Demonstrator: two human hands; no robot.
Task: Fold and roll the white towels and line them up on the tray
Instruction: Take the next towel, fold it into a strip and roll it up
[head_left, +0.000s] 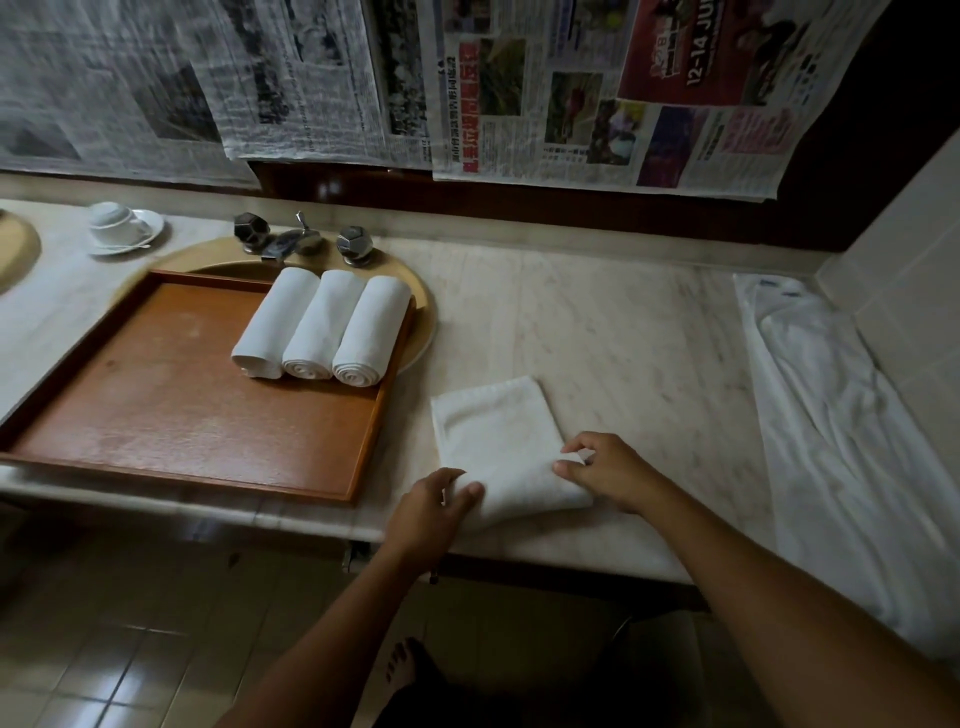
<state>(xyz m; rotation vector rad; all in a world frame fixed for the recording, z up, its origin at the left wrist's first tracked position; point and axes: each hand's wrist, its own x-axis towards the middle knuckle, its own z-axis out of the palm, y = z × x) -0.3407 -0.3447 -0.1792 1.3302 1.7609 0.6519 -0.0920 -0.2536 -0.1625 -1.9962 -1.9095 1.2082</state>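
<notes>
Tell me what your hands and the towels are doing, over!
Left hand and right hand both pinching folded towel at its near end. Three rolled towels lined up on tray. Nothing in the way.

— How's the light?
— Dim and warm all over. The white rolled towels and the marble counter catch the most of it; the floor and the underside of the counter fall into deep shadow.
— Any glare?
— Only faint sheen on the floor tiles.
— Sharpness?
— Soft. The newspapers at the top are smeared, and the counter's straight lines bow toward the edges, wide-angle fashion
</notes>
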